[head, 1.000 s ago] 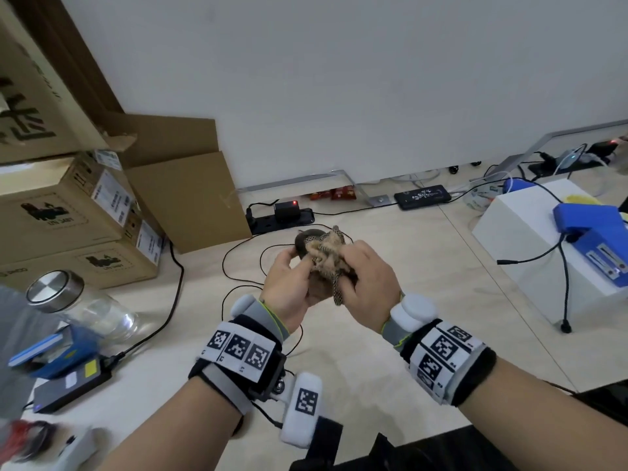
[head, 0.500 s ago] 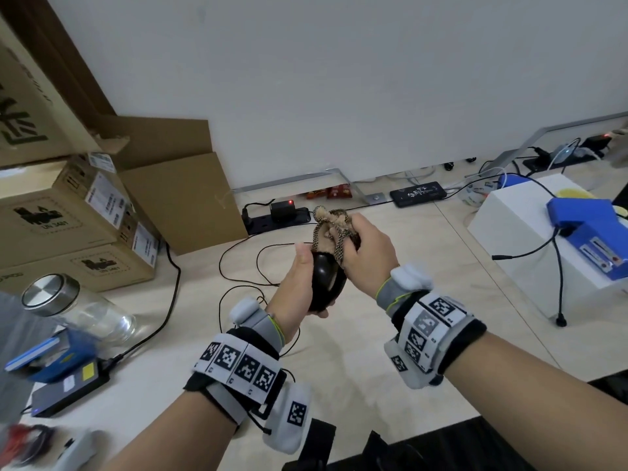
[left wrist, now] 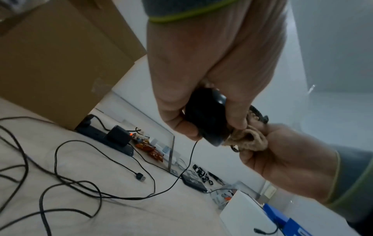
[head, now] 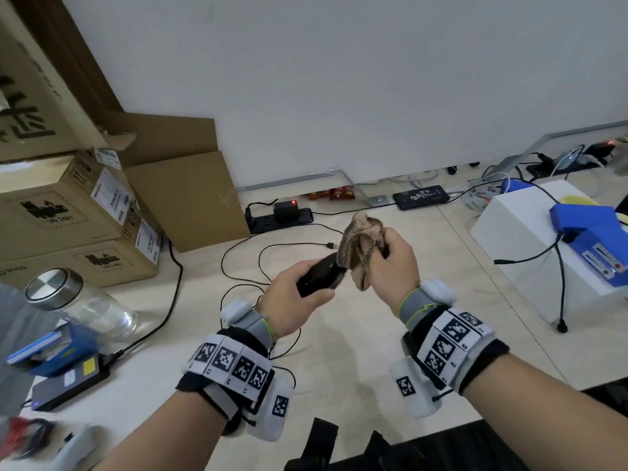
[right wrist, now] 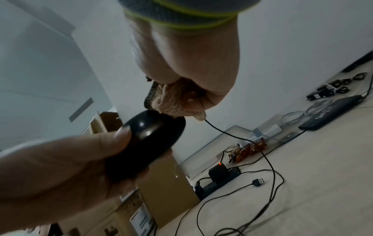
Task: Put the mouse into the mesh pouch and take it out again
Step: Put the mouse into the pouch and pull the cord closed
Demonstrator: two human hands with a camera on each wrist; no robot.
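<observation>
Above the middle of the desk (head: pixel 339 368), both hands work clear of the surface. Left hand (head: pixel 299 297) is wrapped round the near end of the mouse (head: pixel 321 275), thumb along one side and fingers along the other, which leaves the far end free. Right hand (head: pixel 390 270) is closed on the bunched pouch (head: pixel 360 253), the fabric gathered in the fist with the drawcord (head: pixel 343 246) hanging loose at the left. In the right wrist view the pouch (right wrist: pixel 173 103) touches only the top of the mouse (right wrist: pixel 145 143); nearly all of the black shell is bare. The left wrist view agrees: pouch (left wrist: pixel 246 137) at the tip, mouse (left wrist: pixel 207 118) otherwise uncovered. Judgement: the opposed grips suit pulling the two apart, the fist anchoring the slack fabric while the other hand draws the rigid body out. The mouse cable (right wrist: pixel 268 159) trails down to the desk, and its upper end disappears at the pouch edge; it may yet snag the mouth. Whether the cable runs inside the pouch cannot be told.
</observation>
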